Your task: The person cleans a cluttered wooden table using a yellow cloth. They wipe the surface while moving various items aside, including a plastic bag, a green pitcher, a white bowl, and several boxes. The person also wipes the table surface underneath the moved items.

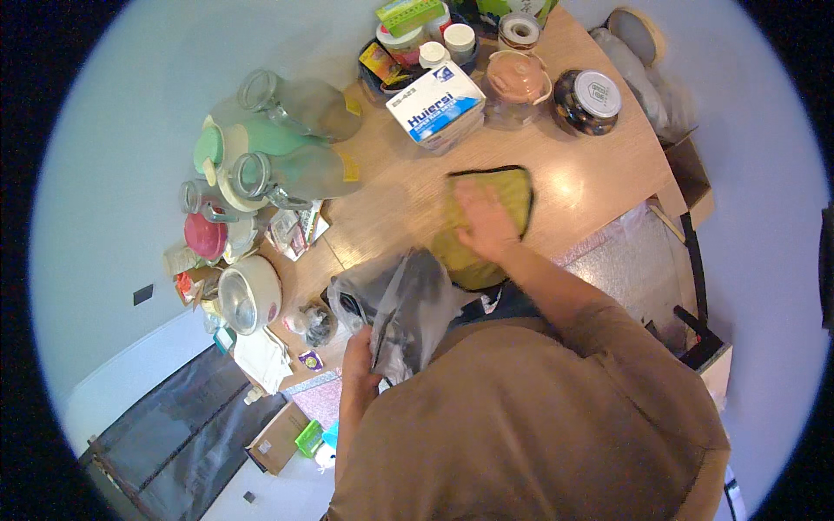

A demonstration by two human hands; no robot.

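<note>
My right hand (487,218) lies flat, palm down, on a yellow-green cloth (472,260) with a dark edging, spread over the wooden table (391,218). Its fingers are slightly apart and look blurred. My left hand (360,366) grips the near side of a translucent plastic bag (417,306), raised close to my body at the table's front edge. Something dark shows through the bag's film; what it is I cannot tell. Part of the left fingers is hidden by the bag.
Glass jugs (287,176) and a green pitcher (257,140) line the left back. A white pot (251,293) stands nearer. A Huiersi hair dryer box (436,107), a pink-lidded container (518,81) and a dark-filled jar (586,104) stand at the back. Papers (264,358) lie left.
</note>
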